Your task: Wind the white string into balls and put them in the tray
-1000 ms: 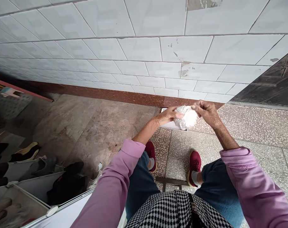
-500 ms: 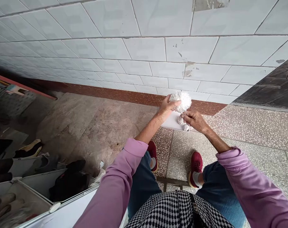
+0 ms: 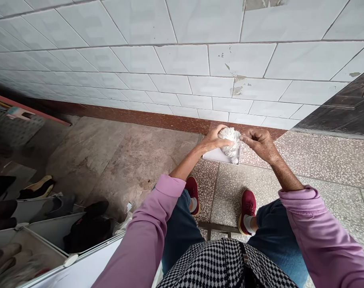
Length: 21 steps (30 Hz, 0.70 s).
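My left hand (image 3: 214,140) is wrapped around a white, shaggy pom-pom-like ball (image 3: 229,140), with fingers behind it and the thumb across its front. At the ball's right edge, my right hand (image 3: 261,146) is closed in a pinch, thumb against forefinger. What lies between those fingertips is too small to make out. Beneath the ball a shallow white tray (image 3: 213,155) is partly hidden by it and by my left hand. A small white bundle (image 3: 234,160) shows at the tray's front right corner.
A white tiled wall (image 3: 182,86) with a brown base strip rises just ahead. At lower left stands a rack (image 3: 70,260) holding several shoes. My feet in red shoes (image 3: 248,210) are on the speckled floor. A dark door (image 3: 346,108) is at right.
The ball has turned and dropped slightly with my left hand. My right hand has shifted up and right, from the small white bundle by the tray to the ball's right edge.
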### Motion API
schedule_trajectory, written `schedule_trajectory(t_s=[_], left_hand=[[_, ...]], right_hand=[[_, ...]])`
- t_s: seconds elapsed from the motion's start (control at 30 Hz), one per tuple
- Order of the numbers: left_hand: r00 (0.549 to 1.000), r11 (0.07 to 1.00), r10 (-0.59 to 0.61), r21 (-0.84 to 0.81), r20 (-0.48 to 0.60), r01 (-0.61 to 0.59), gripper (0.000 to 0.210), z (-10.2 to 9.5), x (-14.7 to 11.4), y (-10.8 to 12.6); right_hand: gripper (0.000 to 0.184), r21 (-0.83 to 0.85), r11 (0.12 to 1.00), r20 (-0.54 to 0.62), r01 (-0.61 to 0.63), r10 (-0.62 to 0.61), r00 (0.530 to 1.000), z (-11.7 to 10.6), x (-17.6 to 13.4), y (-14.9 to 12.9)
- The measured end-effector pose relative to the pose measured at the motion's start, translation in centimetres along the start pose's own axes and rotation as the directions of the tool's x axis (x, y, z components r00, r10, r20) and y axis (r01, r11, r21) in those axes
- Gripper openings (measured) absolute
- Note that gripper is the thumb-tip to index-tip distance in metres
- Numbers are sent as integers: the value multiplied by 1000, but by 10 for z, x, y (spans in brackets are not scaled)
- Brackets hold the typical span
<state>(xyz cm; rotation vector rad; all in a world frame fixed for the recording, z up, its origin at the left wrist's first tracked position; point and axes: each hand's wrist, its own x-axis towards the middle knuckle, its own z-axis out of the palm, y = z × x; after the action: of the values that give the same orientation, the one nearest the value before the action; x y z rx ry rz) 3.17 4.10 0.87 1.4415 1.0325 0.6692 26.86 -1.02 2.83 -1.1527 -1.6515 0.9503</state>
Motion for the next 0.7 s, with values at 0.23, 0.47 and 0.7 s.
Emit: schedule_trajectory(t_s=[0.23,0.47,0.7], left_hand=[[982,944,-109,-295,152,151,85,18,-11,1],[944,952,-143,-220,296,213,86,19,-15,0],[941,852,-12,-488,338,187,98,20,-14,3]], right_hand=[[62,103,994,-50,-40,45,998,3,1,4],[64,111,992,-4,-64,65,998,-10,5,12],[62,114,989,-25,-98,102,995,3,6,31]])
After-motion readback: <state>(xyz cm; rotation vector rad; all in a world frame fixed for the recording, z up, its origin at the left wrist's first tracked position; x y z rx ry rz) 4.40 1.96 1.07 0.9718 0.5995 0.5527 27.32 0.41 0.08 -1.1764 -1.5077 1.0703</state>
